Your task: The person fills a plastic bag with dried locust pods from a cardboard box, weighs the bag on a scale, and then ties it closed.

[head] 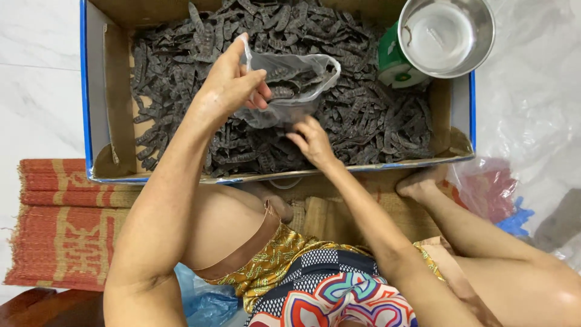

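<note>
Clear plastic bag point(290, 85) hangs over the middle of the cardboard box point(115, 91), its long axis lying roughly left to right across the box and its open mouth turned toward the right and a little upward, where the rim curls near the steel bowl. A few dark pods show through its thin wall.

The cardboard box, blue along its outer edges, is the largest thing here and is filled nearly wall to wall with dried dark pods point(375, 121). Below the box, a red and tan woven mat point(60, 224) lies on the pale floor. At the box's upper right corner a round steel bowl point(446, 35) sits on top of a green and white container point(393, 63), partly covering the pods there. To the right of the box lies crumpled clear plastic sheeting point(532, 91).

The left hand point(233, 82) is above the box's centre, fingers pinched on the bag's left rim and holding it up. The right hand point(311, 142) is just under the bag, near the box's front wall, fingers curled down among the pods; whether they grip any I cannot tell. The bag's sagging belly hides the pods beneath it.
</note>
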